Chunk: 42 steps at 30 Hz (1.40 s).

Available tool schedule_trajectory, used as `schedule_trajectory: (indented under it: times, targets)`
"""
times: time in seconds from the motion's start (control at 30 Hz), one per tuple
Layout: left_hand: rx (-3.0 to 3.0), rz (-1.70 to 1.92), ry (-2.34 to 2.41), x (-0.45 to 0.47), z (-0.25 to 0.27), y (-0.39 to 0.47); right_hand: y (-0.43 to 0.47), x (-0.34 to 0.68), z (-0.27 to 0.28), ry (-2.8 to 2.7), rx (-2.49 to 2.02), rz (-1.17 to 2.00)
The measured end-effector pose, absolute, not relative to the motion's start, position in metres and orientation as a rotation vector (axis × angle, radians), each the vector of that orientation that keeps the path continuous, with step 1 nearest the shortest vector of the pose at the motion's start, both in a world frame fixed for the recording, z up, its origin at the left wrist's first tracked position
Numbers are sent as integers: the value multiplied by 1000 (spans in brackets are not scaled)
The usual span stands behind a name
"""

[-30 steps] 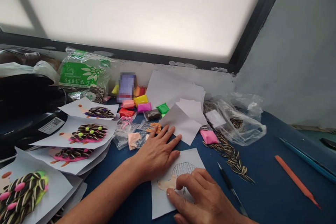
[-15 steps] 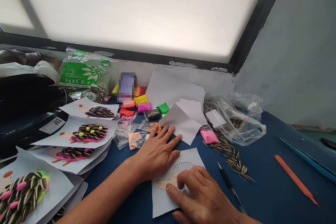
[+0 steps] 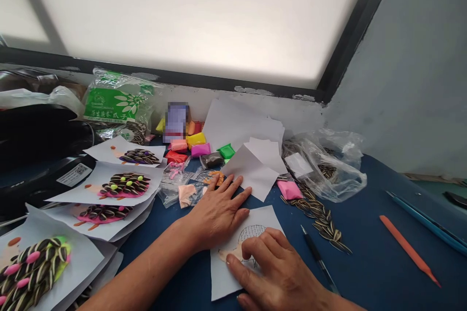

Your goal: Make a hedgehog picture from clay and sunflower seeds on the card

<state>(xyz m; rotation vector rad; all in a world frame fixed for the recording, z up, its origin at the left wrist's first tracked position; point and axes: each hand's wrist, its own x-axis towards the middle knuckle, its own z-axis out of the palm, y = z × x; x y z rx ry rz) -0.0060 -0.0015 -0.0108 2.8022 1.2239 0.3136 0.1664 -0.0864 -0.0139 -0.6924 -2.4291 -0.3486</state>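
Observation:
A sheet of white paper (image 3: 226, 285) with a hedgehog-like line drawing lies in front of me. Cream modelling clay (image 3: 237, 251) is spread over the drawing's head end, while the scale-patterned back (image 3: 253, 233) is bare. My left hand (image 3: 219, 211) lies flat with fingers apart, its thumb side by the sheet's top left edge and its fingertips reaching the blank papers behind. Over the drawing is my right hand (image 3: 273, 267), one fingertip pressing the clay's left part. Its other fingers are bent and loosely apart, gripping nothing; the palm covers the sheet's right side.
Finished seed-and-clay hedgehog pictures (image 3: 124, 184) are stacked at left. Behind are coloured clay packets (image 3: 200, 149), blank papers (image 3: 241, 121) and a green seed bag (image 3: 116, 99). To the right lie sunflower seeds (image 3: 324, 223), a plastic bag (image 3: 343, 180), a pen (image 3: 317, 255) and an orange tool (image 3: 408, 248).
My right fingertip has slid slightly left along the clay, towards the pointed end of the head. My left hand stays in place.

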Motion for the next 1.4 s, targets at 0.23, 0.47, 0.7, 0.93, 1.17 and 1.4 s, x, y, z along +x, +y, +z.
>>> schedule_trajectory:
  times: [0.23, 0.47, 0.7, 0.93, 1.17, 1.4]
  targets:
    - [2818, 290, 1233, -6, -10, -2, -91, 166, -8, -2298, -775, -425]
    - [2810, 299, 1218, -6, -10, -2, -88, 167, -12, -2352, -723, -423]
    - [2807, 302, 1219, -7, -11, -1, -86, 169, -12, -2317, -744, -359]
    - [2809, 287, 1221, -6, -8, -2, -83, 168, -17, -2342, -748, -373]
    - [2794, 272, 1214, -7, -6, -3, -87, 172, -16, -2308, -753, -364]
    - [2792, 250, 1219, -7, -4, -3, -83, 169, -19, -2300, -757, -374]
